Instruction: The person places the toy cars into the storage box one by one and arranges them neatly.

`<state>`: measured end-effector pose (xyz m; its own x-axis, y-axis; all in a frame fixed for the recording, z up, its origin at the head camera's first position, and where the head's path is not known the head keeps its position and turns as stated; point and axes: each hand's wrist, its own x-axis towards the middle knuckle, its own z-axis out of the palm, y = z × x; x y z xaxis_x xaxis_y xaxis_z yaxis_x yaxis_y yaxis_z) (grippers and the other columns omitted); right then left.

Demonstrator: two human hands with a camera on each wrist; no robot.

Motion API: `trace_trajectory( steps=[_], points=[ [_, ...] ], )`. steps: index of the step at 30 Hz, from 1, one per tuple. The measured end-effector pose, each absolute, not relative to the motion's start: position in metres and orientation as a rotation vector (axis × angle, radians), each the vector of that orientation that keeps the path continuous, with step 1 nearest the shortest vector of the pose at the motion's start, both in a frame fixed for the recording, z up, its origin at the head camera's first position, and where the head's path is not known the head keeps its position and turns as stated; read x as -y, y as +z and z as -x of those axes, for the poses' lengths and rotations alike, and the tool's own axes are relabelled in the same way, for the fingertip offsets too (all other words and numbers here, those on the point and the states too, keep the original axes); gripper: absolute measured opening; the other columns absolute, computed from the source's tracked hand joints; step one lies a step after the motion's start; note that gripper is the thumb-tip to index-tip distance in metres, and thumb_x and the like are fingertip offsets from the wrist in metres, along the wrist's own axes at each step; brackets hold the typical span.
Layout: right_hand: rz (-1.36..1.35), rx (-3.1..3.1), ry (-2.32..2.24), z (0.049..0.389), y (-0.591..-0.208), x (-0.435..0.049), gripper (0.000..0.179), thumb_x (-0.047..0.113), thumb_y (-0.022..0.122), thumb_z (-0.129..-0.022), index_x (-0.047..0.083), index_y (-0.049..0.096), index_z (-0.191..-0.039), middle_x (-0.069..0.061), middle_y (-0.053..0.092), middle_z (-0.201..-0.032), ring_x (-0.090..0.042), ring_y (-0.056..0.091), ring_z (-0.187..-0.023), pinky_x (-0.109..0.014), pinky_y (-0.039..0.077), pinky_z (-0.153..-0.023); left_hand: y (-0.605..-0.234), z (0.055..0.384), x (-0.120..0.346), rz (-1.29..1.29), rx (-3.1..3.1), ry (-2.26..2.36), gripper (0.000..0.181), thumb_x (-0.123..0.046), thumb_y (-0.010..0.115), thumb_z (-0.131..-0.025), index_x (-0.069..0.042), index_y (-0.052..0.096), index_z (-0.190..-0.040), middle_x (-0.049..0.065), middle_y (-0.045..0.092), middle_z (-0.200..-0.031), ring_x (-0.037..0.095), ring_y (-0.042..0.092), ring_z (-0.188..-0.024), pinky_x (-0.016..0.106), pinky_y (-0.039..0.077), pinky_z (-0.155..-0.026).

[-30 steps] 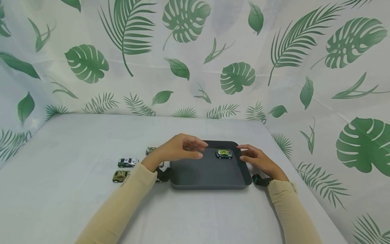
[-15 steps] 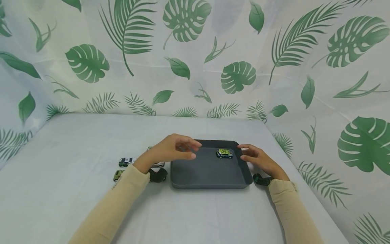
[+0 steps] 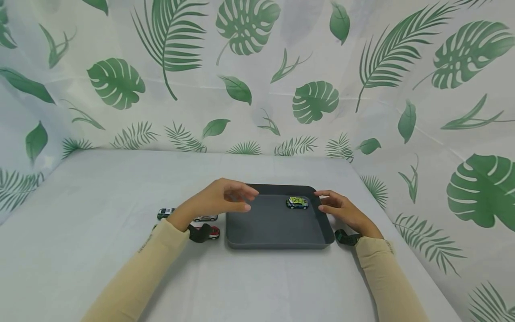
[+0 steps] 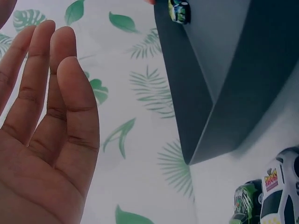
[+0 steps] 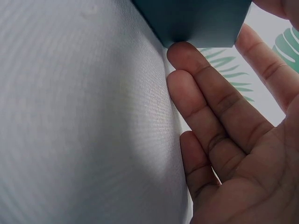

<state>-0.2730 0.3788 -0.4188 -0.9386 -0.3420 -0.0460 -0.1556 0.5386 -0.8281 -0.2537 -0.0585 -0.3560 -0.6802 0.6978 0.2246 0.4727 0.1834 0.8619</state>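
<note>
A dark grey rectangular tray (image 3: 277, 232) lies on the white-covered table with a yellow-green and blue toy car (image 3: 297, 203) near its back right corner. Over the tray's left side hovers my left hand (image 3: 219, 197), holding nothing. Its fingers stretch forward, spread from the thumb, as the left wrist view also shows with the palm (image 4: 46, 172). My right hand (image 3: 348, 215) is at the tray's right wall; in the right wrist view its relaxed fingertips sit right at the outer wall (image 5: 201, 23), low by the cloth.
Left of the tray stand more toy cars: a white and green one (image 3: 164, 213), a pale one (image 3: 206, 218) and a red one (image 3: 215, 232), partly hidden by the left arm. A leaf-printed curtain (image 3: 257, 98) rises behind and on the right.
My left hand has drawn back leftward from over the tray, uncovering the red car and hiding more of the leftmost cars. The right hand and the car in the tray stay put.
</note>
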Motion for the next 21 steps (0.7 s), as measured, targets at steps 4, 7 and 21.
trace_trajectory(
  steps=[4, 7, 21],
  points=[
    [0.432, -2.570, -1.355, 0.273, -0.419, -0.379, 0.054, 0.017, 0.066, -0.109, 0.000, 0.048, -0.158, -0.033, 0.056, -0.151, -0.051, 0.055, -0.138, -0.076, 0.032, -0.118, -0.358, 0.252, 0.065, -1.122, -2.251, 1.500, 0.037, -0.011, 0.077, -0.100, -0.001, 0.073, -0.135, 0.009, 0.077, -0.126, 0.035, 0.071, -0.117, 0.037, 0.060, -0.093],
    [0.436, -2.572, -1.354, 0.273, -0.419, -0.379, 0.054, 0.016, 0.065, -0.109, -0.001, 0.048, -0.157, -0.033, 0.058, -0.148, -0.050, 0.056, -0.137, -0.076, 0.032, -0.118, -0.359, 0.251, 0.069, -1.110, -2.277, 1.480, 0.036, -0.011, 0.077, -0.100, -0.002, 0.074, -0.135, 0.007, 0.077, -0.124, 0.027, 0.073, -0.113, 0.037, 0.059, -0.092],
    [0.429, -2.566, -1.360, 0.271, -0.418, -0.379, 0.055, 0.017, 0.065, -0.109, 0.000, 0.047, -0.158, -0.034, 0.053, -0.153, -0.052, 0.052, -0.141, -0.078, 0.030, -0.117, -0.364, 0.249, 0.091, -1.114, -2.312, 1.454, 0.037, -0.012, 0.078, -0.101, -0.002, 0.073, -0.136, 0.010, 0.077, -0.126, 0.028, 0.073, -0.114, 0.036, 0.062, -0.090]
  ],
)
